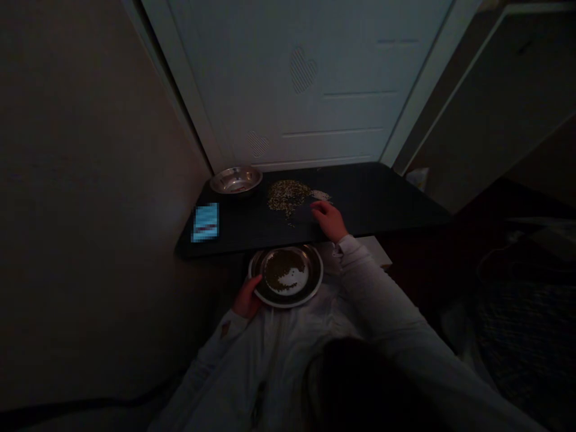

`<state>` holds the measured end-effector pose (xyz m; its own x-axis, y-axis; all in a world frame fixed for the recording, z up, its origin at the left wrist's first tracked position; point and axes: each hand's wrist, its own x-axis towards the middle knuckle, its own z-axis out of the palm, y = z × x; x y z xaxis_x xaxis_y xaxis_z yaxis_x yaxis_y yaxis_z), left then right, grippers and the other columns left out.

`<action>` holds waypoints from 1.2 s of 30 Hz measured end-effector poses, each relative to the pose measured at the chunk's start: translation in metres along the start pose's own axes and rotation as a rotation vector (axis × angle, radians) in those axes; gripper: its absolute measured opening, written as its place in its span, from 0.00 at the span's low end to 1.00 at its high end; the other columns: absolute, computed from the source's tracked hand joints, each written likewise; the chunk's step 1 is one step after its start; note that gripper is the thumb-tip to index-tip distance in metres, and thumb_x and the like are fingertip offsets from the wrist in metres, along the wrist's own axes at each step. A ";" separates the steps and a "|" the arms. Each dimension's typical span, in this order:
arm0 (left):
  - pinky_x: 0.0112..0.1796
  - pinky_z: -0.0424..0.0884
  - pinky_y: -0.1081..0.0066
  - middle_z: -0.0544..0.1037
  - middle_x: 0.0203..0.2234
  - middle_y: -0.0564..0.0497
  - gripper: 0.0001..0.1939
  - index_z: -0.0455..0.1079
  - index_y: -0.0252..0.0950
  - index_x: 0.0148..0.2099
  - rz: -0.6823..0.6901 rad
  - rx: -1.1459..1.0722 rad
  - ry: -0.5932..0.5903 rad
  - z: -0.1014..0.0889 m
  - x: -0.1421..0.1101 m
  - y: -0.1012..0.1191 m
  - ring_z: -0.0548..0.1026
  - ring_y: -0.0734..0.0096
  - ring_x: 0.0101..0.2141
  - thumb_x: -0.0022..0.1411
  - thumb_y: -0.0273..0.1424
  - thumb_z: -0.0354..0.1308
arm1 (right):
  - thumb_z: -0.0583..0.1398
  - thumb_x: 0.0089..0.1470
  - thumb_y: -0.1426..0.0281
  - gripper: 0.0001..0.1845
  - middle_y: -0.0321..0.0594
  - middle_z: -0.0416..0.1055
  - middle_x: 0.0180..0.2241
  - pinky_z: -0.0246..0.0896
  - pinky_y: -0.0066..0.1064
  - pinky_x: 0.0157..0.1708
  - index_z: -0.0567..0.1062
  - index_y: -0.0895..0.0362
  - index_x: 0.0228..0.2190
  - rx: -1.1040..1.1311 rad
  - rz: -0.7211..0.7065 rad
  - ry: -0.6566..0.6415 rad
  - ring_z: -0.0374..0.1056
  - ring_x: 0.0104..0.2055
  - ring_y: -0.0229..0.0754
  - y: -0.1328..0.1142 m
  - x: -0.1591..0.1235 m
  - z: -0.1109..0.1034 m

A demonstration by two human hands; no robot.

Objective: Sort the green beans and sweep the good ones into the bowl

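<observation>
The mixed heap of green and pale grains is lying on the dark table, with a smaller white heap sitting just beside it on the right. The right hand is hovering or resting close to both, its fingers curling; the dimness is hiding whether they are meeting or pinching anything. The left hand is clamping its fingers on the rim of a steel bowl, which is holding small green beans over the lap, close to the near table edge. The step in hand appears to be hand work at the heaps, with the bowl waiting below; any carry between them is calling for a short path over that edge and a level bowl.

Farther out, another steel bowl is standing at the far left, near the door, and a blurred bright screen is lying near the left edge. The widest room for sideways movement is stretching right of the white heap; the door is limiting reach beyond.
</observation>
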<state>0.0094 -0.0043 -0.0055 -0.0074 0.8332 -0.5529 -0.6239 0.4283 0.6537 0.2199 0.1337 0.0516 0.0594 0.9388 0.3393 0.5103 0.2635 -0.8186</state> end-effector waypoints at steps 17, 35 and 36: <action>0.45 0.65 0.65 0.78 0.31 0.48 0.07 0.71 0.34 0.32 -0.001 0.015 0.006 0.003 -0.004 0.004 0.69 0.60 0.44 0.48 0.27 0.53 | 0.54 0.45 0.65 0.12 0.33 0.68 0.19 0.54 0.25 0.26 0.70 0.58 0.31 -0.087 -0.082 -0.219 0.62 0.22 0.34 -0.013 -0.010 0.001; 0.46 0.64 0.66 0.78 0.30 0.48 0.07 0.71 0.33 0.31 -0.005 0.000 0.013 -0.006 0.002 0.004 0.69 0.61 0.45 0.48 0.28 0.55 | 0.54 0.44 0.65 0.10 0.34 0.67 0.18 0.52 0.25 0.22 0.69 0.58 0.28 -0.230 0.022 -0.137 0.62 0.21 0.34 0.010 -0.006 -0.034; 0.46 0.64 0.66 0.78 0.30 0.48 0.07 0.71 0.33 0.31 -0.009 0.004 0.010 -0.007 0.003 0.004 0.69 0.60 0.45 0.48 0.28 0.54 | 0.54 0.44 0.65 0.10 0.34 0.67 0.18 0.52 0.25 0.22 0.69 0.58 0.28 -0.232 0.024 -0.132 0.62 0.21 0.34 0.011 -0.006 -0.035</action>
<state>0.0015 -0.0026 -0.0077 -0.0096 0.8259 -0.5638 -0.6211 0.4370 0.6506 0.2553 0.1231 0.0571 -0.0310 0.9689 0.2456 0.6937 0.1978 -0.6926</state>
